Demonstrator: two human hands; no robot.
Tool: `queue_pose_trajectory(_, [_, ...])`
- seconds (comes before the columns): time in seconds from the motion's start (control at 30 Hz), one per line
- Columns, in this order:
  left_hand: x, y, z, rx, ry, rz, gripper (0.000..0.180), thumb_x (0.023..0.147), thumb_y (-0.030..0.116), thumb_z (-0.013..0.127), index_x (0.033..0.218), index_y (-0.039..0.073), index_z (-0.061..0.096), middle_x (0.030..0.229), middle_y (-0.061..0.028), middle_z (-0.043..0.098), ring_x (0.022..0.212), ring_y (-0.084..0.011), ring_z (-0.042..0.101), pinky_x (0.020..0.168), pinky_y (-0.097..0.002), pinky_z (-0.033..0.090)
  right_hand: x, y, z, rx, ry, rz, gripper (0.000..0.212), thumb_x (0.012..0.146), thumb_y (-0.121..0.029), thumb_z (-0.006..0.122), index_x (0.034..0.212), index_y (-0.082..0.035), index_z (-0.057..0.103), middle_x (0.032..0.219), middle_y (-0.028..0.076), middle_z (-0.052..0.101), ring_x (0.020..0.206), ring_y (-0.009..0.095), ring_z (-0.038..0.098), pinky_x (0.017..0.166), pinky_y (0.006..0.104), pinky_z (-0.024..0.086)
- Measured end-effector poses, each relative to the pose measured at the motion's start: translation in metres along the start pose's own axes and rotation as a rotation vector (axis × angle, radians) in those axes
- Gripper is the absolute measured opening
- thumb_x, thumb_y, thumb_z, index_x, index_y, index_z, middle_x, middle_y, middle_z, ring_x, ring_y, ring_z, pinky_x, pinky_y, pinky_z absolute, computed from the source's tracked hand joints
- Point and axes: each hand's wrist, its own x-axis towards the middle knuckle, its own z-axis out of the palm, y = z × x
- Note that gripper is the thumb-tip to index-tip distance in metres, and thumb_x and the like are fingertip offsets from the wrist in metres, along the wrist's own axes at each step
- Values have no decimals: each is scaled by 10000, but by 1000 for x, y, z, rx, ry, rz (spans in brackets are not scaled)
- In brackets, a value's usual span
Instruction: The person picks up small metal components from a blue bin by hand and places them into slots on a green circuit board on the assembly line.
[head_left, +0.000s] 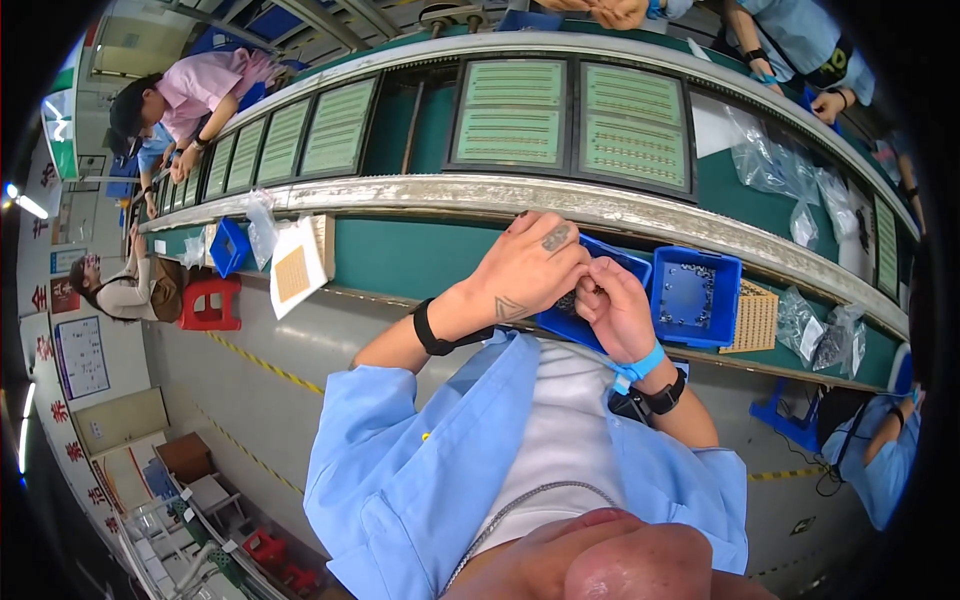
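My left hand (530, 262) and my right hand (618, 312) meet in front of my chest, over a blue bin (634, 262). On both, the thumb and fingers are pinched together and the fingertips almost touch. Whatever lies between them is too small and covered to make out. Dark small parts show in this bin under my hands, which hide much of it. Close to my right hand is a second blue bin (692, 337), with small metal parts scattered on its bottom. A tan perforated board (752, 318) lies right of that bin.
Beyond a metal rail (450, 190), green circuit panels (510, 112) sit in dark frames along the line. Clear bags (800, 325) lie at right. Leftward are a small blue bin (229, 247) and a white sheet (312, 250). Co-workers stand across the line and at both sides.
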Motion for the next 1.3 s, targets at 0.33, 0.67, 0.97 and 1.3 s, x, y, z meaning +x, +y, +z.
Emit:
queue_pose_trajectory(0.33, [-16,-26,-12,119,26,304,197,790,88,757,977,131,717,958,5,637,998,-211,639,880,-383,508,12,11,16,-79,51,39,169,1100,-164,524,938,-113,529,712,-71,303,575,36,263,503,226,217])
queue_pose_trajectory(0.67, [15,-14,-16,21,-31,240,151,808,157,744,954,139,709,940,14,606,962,-203,633,871,-368,512,0,-1,12,-208,25,-92,189,1119,-172,493,964,-73,538,700,-63,337,556,29,255,491,225,209])
queue_pose_trajectory(0.97, [57,-13,-6,-132,-68,115,154,796,93,792,918,111,701,897,-36,650,906,-253,621,820,-382,496,-18,-29,-10,-172,0,-73,247,1133,-211,485,1054,-12,608,685,-80,290,552,24,255,491,216,224])
queue_pose_trajectory(1.3, [95,-115,21,49,-9,-101,91,860,131,731,879,45,708,852,-99,658,877,-300,612,813,-409,511,-35,-25,-37,-132,-110,22,267,1125,-198,498,1103,27,641,681,-88,282,553,24,244,493,221,218])
